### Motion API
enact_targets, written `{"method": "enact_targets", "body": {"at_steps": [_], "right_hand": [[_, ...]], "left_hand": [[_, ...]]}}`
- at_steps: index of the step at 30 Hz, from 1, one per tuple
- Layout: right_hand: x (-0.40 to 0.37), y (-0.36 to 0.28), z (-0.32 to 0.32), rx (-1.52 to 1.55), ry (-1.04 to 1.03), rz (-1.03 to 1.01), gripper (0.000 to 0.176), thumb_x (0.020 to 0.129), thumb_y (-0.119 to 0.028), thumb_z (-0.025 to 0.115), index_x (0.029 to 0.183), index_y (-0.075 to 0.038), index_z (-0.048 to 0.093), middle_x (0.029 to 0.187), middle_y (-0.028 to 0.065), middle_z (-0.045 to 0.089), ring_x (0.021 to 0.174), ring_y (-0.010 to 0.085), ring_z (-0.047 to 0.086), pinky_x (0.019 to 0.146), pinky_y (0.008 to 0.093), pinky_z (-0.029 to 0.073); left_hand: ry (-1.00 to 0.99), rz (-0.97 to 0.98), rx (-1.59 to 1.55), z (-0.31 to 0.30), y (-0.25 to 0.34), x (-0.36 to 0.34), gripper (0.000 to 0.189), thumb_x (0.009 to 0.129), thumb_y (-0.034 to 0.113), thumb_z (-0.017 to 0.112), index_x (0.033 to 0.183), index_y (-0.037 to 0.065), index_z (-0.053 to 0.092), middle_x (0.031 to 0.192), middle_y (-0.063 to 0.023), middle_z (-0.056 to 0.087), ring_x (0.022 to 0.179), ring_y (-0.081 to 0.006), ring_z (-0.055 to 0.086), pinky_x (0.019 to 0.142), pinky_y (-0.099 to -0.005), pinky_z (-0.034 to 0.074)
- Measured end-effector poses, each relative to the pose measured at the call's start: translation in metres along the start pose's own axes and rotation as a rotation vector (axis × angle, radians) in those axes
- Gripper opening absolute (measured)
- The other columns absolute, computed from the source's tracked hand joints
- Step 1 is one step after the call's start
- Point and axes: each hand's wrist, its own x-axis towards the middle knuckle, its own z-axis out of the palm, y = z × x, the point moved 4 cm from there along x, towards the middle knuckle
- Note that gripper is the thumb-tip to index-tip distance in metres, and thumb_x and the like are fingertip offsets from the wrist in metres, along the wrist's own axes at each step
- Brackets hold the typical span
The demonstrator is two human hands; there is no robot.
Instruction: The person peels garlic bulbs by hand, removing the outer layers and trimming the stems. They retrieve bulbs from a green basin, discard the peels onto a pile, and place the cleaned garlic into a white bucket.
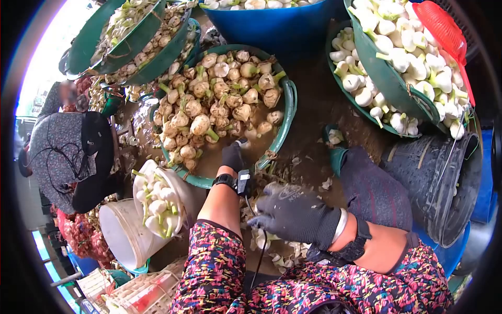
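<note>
My left hand (233, 157), in a dark glove, reaches over the near rim of a round green tub (289, 112). Its fingers are mostly hidden, at the edge of muddy water. Just beyond it lies a heap of brown-skinned garlic bulbs (219, 99) with short green stalks. My right hand (298, 212), in a grey-black glove, is above my lap with its fingers curled in; whatever they hold, if anything, is hidden. A thin black cable (263, 251) runs from the left wrist device (242, 182) past the right fingertips. Loose peelings (285, 256) lie below.
Tilted green tubs (389, 78) of white bulbs stand right, with a red strainer (442, 31) on top. A black bucket (423, 183) lies below them. White buckets (125, 235) are at left, one holding trimmed bulbs (158, 204). Another person (60, 152) sits at far left.
</note>
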Motion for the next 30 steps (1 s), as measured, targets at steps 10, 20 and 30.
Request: {"method": "enact_targets", "body": {"at_steps": [10,20,30], "right_hand": [[0.021,0.011,0.012,0.275,0.463,-0.001,0.068,0.082,-0.031,0.066,0.136,-0.005,0.034,0.123,0.0232,0.050,0.114,0.0328,0.050,0.095,0.0396,0.040],[0.018,0.002,0.012,1.277,0.056,0.208,0.031,0.081,-0.013,0.064,0.108,-0.003,0.053,0.095,0.0095,0.059,0.079,0.0167,0.062,0.065,0.0278,0.056],[0.010,0.011,-0.030,1.203,0.149,0.065,0.029,0.079,-0.007,0.061,0.107,-0.002,0.056,0.089,0.0075,0.061,0.074,0.0115,0.061,0.065,0.0237,0.053]], "left_hand": [[-0.666,-0.235,-1.344,-0.050,0.099,-0.183,0.033,0.091,0.024,0.053,0.116,0.003,0.053,0.114,-0.0149,0.059,0.102,-0.0267,0.059,0.089,-0.0377,0.048],[-0.222,0.203,-0.965,-0.101,0.123,-0.260,0.054,0.082,0.003,0.057,0.132,-0.004,0.040,0.123,-0.0153,0.052,0.107,-0.0203,0.055,0.090,-0.0309,0.045],[-0.313,0.224,-0.762,-0.112,0.068,-0.227,0.030,0.079,0.005,0.061,0.107,-0.006,0.060,0.087,-0.0061,0.062,0.075,-0.0118,0.058,0.070,-0.0255,0.049]]}}
